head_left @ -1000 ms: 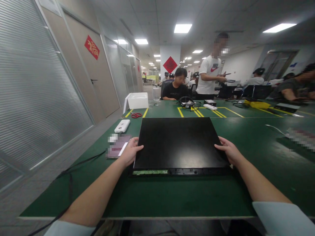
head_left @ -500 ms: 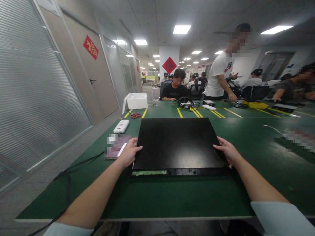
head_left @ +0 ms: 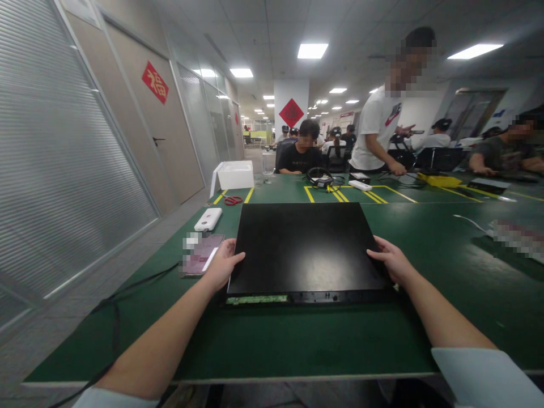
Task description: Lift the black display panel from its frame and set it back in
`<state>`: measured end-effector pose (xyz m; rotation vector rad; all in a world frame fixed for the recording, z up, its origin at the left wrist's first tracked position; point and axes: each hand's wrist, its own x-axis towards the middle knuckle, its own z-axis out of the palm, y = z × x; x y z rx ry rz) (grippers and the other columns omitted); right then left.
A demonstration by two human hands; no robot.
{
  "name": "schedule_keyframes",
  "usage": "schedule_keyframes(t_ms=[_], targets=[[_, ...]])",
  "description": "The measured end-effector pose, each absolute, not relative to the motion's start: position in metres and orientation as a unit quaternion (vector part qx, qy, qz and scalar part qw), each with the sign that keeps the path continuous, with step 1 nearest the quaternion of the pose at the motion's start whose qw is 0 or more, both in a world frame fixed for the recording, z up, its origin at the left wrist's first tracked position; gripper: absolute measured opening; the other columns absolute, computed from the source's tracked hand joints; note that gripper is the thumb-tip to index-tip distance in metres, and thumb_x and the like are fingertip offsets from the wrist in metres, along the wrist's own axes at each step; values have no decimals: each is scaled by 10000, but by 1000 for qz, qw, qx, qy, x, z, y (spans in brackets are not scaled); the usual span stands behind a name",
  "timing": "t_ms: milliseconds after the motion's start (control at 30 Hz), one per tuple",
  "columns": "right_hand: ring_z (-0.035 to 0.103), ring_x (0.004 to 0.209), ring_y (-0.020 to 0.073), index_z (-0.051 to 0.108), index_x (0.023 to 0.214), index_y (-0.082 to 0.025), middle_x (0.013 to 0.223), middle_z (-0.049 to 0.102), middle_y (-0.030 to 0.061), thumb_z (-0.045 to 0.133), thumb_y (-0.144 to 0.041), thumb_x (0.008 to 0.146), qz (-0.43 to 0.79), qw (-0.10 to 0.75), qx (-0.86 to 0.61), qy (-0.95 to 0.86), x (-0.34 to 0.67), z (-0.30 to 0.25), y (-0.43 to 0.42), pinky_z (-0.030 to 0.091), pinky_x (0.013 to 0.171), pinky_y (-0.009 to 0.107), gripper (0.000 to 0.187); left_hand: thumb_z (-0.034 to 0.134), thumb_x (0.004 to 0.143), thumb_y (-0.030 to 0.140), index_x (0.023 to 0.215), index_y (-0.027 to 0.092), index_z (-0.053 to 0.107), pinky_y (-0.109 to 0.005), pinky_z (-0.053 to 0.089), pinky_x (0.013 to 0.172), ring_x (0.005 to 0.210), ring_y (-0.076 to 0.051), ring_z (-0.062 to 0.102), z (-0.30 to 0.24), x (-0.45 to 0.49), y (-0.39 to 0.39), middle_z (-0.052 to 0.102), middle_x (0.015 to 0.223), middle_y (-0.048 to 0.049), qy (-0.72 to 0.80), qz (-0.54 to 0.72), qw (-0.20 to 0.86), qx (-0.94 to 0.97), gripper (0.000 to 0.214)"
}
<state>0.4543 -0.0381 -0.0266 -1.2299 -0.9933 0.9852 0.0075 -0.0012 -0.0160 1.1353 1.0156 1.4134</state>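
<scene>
A black display panel (head_left: 304, 243) lies between my hands over the green table, its dark, glossy face up. Along its near edge a green circuit board strip (head_left: 257, 299) shows in a black frame. My left hand (head_left: 223, 265) grips the panel's left side, thumb on the face and fingers at the edge. On the opposite side my right hand (head_left: 391, 259) holds it the same way. The fingertips under both edges are hidden. Close to my left hand are a phone-like flat thing (head_left: 204, 255) with a purplish face and a white power bank (head_left: 208, 219).
Red scissors (head_left: 233, 200) and a white box (head_left: 236, 175) are at the far left of the green table (head_left: 297, 345). Black cables (head_left: 321, 178) lie farther back. A standing person (head_left: 376, 124) reaches over the far table near a yellow tray (head_left: 440, 180). A black cable (head_left: 140, 281) crosses the left edge.
My hands and the panel stay nearly still; the whole view shifts very slightly. Across the table, the standing person's lowered hand has moved a little to the left.
</scene>
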Motion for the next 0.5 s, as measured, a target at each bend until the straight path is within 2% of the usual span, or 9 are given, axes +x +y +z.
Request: schedule_keyframes(t_ms=[267, 500], targets=[[649, 1096, 297, 697, 1006, -271, 1068, 746, 32, 814, -215, 506, 430, 598, -535, -414, 453, -25, -39, 485, 977, 432, 517, 775, 582, 194, 988, 194, 576, -465, 461, 969, 1096, -276, 610, -17, 6, -3, 662, 1049, -47, 442, 581, 475, 492, 453], [660, 1072, 289, 701, 1009, -274, 1053, 749, 29, 801, -210, 516, 424, 596, -541, -415, 456, -28, -37, 496, 964, 426, 507, 767, 550, 170, 931, 186, 577, -446, 478, 947, 1010, -254, 645, -17, 4, 0, 679, 959, -30, 445, 566, 485, 497, 426]])
